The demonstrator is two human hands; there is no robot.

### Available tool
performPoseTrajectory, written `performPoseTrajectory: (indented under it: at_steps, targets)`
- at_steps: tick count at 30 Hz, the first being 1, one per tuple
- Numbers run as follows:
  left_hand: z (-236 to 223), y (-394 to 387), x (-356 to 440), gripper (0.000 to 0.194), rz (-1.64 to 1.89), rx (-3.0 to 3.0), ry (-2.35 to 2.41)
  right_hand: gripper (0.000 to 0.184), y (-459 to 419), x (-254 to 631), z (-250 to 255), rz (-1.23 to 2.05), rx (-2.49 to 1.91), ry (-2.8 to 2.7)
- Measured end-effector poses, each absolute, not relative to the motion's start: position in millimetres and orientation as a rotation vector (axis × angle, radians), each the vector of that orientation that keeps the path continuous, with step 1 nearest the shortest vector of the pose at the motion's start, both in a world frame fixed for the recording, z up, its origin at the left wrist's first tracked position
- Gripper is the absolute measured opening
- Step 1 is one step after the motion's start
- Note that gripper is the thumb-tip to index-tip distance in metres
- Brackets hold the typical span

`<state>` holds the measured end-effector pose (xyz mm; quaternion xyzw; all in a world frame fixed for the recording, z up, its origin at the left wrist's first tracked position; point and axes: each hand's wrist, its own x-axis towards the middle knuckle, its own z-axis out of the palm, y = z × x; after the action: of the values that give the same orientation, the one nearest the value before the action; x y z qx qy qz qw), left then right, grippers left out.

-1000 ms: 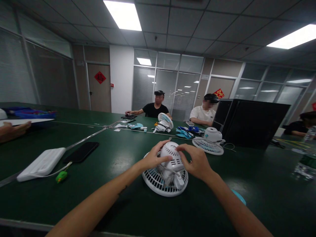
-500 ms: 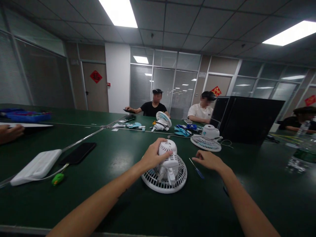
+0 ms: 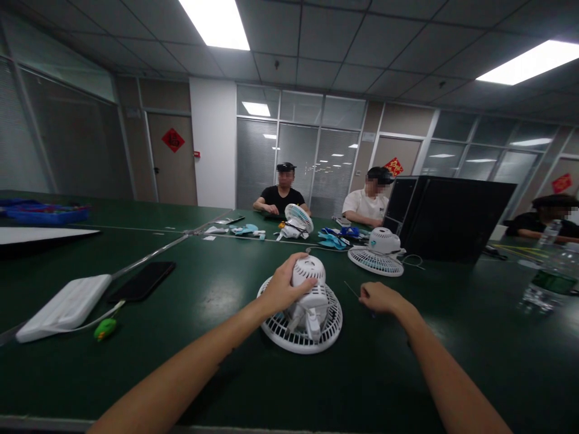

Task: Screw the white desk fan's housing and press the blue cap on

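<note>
Nearest, on the green table (image 3: 289, 398), a white fan (image 3: 314, 301) lies face down in front of the person, its round guard flat on the surface. The guard is a ring of radial slots; above it rises a domed motor housing with a circle of narrow vents round its crown and a slotted panel below (a pale piece at its lower back is too small to name). The left hand (image 3: 284, 286) is clamped on the dome. The right hand (image 3: 384, 298), well apart from it, curls over a screwdriver (image 3: 352, 290), whose thin shaft pokes out towards the fan; whether the fingers grip it, I cannot tell.

To the left lie a white power bank (image 3: 66, 307), a green charm (image 3: 105, 329) and a dark phone (image 3: 145, 281).

Farther right stands a clear bottle (image 3: 554, 271) with a green label, its fill unclear. Beyond the held fan, a second fan (image 3: 384, 242) sits face down near a black case (image 3: 456, 220).

Far left, a shallow blue tray (image 3: 47, 215) holds small coloured pieces, too blurred to identify. Across the table sit a person in black (image 3: 283, 199) and another in white (image 3: 364, 202).
</note>
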<state>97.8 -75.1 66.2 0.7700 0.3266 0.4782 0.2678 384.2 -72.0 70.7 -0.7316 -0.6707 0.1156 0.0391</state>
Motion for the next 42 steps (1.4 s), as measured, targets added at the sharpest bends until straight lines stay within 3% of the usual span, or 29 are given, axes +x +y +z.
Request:
performPoseTrajectory:
  at_steps: [8, 15, 22, 28, 42]
  targets:
    - [67, -78, 100, 0.054, 1.3, 2.088, 0.88, 0.016, -71, 388, 85, 0.054, -1.871, -1.848]
    - [57, -81, 106, 0.057, 1.42, 2.053, 0.815, 0.054, -76, 360, 132, 0.728, -1.029, -1.182]
    - [53, -78, 106, 0.051, 1.474, 2.073, 0.718, 0.042, -76, 297, 178, 0.523, -0.784, -1.364]
    - [57, -77, 105, 0.04, 1.515, 2.212, 0.552, 0.04, -79, 258, 144, 0.159, -0.721, -1.572]
    - [61, -85, 110, 0.017, 1.583, 2.272, 0.539, 0.036, -79, 263, 133, 0.016, -0.623, -1.58]
